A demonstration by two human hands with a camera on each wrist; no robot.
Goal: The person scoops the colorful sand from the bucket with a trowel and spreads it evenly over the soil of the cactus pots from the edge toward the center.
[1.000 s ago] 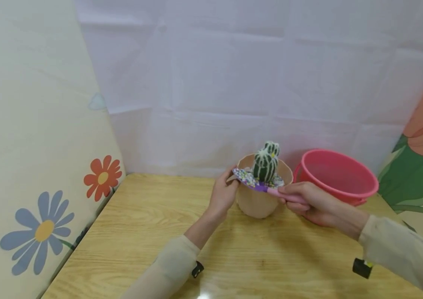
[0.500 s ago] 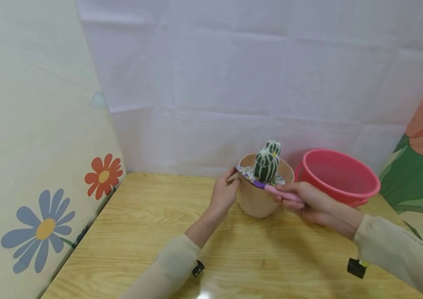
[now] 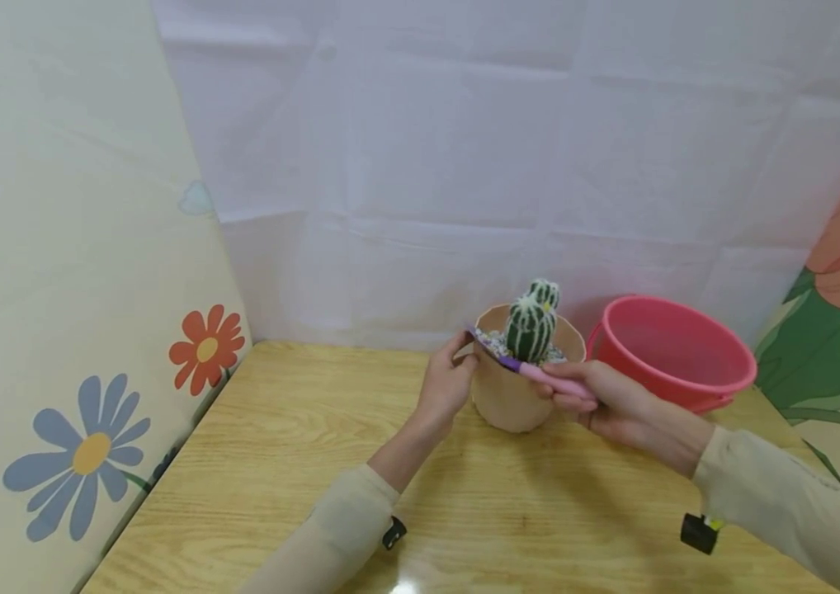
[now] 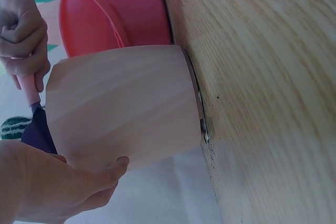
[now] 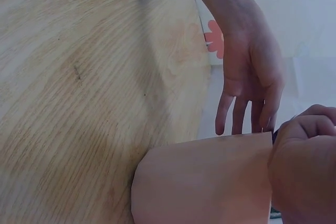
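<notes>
A beige flowerpot (image 3: 512,400) stands on the table with a striped green cactus (image 3: 530,330) in it. White and coloured gravel (image 3: 493,340) lies around the cactus. My right hand (image 3: 616,404) grips the pink handle of a small garden trowel (image 3: 549,379) at the near side of the pot. Its purple blade (image 4: 38,132) is tilted, nearly edge-on, over the rim. My left hand (image 3: 445,381) touches the pot's left side near the rim, by the blade's tip. In the right wrist view, the left hand's fingers (image 5: 239,116) reach straight to the pot wall.
Right of the pot, close beside it, stands a pink-red bucket (image 3: 687,388) with its handle lowered. A white cloth (image 3: 390,165) hangs behind the wooden table (image 3: 316,412). Flower-printed panels (image 3: 93,289) flank it on both sides.
My right hand has shifted slightly left and tipped the trowel; the gravel that covered its blade has slid off into the pot. The left hand stays at the pot's side.
</notes>
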